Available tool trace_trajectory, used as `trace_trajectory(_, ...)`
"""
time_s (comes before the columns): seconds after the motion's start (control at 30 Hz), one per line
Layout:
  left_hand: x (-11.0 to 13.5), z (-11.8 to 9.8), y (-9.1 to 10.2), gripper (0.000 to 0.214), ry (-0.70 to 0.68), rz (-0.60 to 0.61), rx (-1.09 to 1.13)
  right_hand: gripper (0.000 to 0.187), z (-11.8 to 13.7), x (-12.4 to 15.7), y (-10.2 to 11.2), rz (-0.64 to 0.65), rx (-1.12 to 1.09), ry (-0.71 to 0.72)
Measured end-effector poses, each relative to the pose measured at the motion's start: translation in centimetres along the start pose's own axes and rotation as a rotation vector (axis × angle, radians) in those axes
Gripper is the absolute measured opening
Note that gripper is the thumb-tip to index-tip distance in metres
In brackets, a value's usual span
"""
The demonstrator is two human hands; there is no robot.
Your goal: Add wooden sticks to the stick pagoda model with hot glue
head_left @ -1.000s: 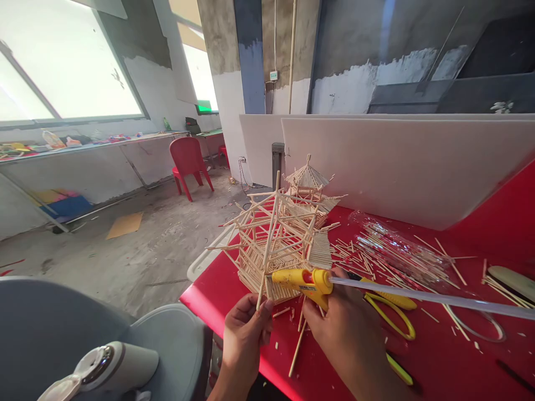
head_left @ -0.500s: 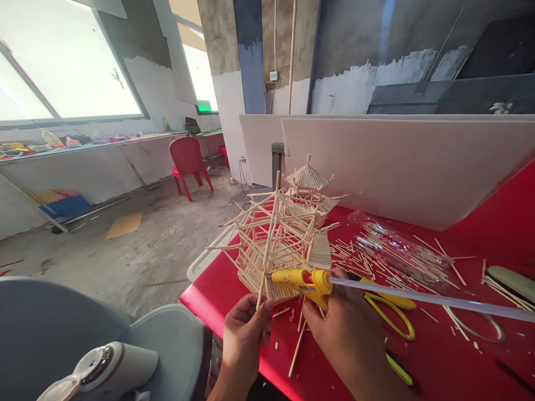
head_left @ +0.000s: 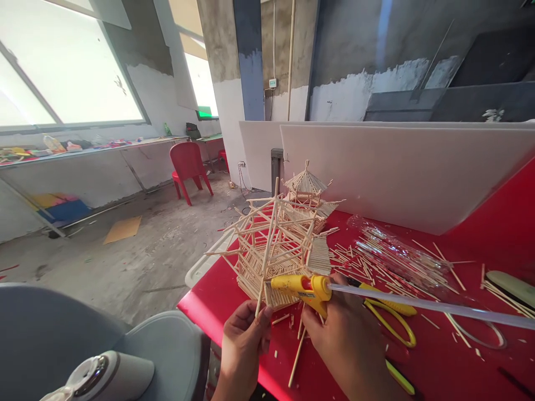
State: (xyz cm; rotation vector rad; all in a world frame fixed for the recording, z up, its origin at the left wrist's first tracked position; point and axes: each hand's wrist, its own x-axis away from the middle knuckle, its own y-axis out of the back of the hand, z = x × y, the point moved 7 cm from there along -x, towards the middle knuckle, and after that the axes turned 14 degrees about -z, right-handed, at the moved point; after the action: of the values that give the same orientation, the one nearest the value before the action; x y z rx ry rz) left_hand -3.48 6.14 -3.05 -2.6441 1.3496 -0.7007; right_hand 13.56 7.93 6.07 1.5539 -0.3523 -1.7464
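**Fragile stick pavilion (head_left: 268,245): hold it low**

On the red surface (head_left: 451,367), near its edge, the pavilion stands, probably light, stiff and weak at the joints; its dense base (head_left: 247,285) looks the safest hold. The right hand's (head_left: 346,334) grip is wrapped round the glue gun (head_left: 298,286). The left hand (head_left: 244,345) pinches a slim, likely snappable stick (head_left: 259,299).

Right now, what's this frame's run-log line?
left hand: pinching stick | right hand: holding glue gun | nozzle: beside stick, contact unclear | model: on table
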Motion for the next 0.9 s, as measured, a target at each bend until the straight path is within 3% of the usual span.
trace_trajectory(0.23, 0.18, -0.25, -0.06, 0.046, -0.003, -0.027, 0.001, 0.028, -0.18, 0.2, -0.3, 0.028, -0.011, -0.04)
trace_trajectory(0.37, 0.17, -0.32, -0.09, 0.046, -0.003, -0.03, -0.002, 0.027, 0.12, 0.03, 0.07, -0.023, -0.036, -0.005)
trace_trajectory(0.5, 0.22, -0.35, -0.09, 0.047, 0.005, -0.032, -0.001, 0.027, -0.24, 0.06, -0.2, 0.029, -0.035, -0.055)
trace_trajectory(0.7, 0.2, -0.37, -0.04, 0.046, 0.0, -0.032, -0.011, 0.026, -0.18, 0.09, -0.22, -0.014, -0.034, 0.017)
trace_trajectory(0.9, 0.12, -0.27, 0.05, 0.045, 0.0, -0.043, -0.008, 0.033, -0.09, -0.02, -0.1, 0.03, -0.038, -0.039)
